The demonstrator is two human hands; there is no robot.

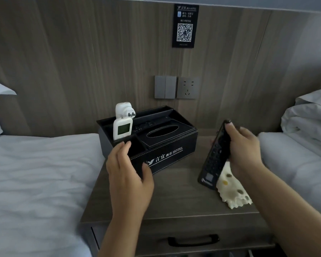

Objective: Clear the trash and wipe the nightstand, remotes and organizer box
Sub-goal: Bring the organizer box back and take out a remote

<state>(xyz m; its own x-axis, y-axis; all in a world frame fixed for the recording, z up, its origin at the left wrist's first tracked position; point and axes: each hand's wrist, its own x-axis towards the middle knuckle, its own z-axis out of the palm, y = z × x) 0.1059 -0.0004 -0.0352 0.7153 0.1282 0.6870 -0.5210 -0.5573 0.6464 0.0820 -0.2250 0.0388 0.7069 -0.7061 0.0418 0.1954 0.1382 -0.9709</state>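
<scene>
Black remote (214, 154) sits centre-right of frame, gripped by right hand (243, 149), fingers curled round its upper half, lower end down near the spotted cloth (233, 190) that lies on the bench (174, 197). Left hand (127, 169) wraps the near-left corner of the black organizer box (156, 145), thumb on the front face, fingers over the rim. White remote (122, 128) stands in the box's left slot, white plug adapter (124, 109) behind it; another dark remote (146, 125) lies in the back tray.

Step looks like returning the wiped remote to the box. Keep the left hand bracing so the box doesn't slide; angle the remote flat into the back tray, clear of the white remote. Cloth then needs picking up for the box and benchtop.
</scene>
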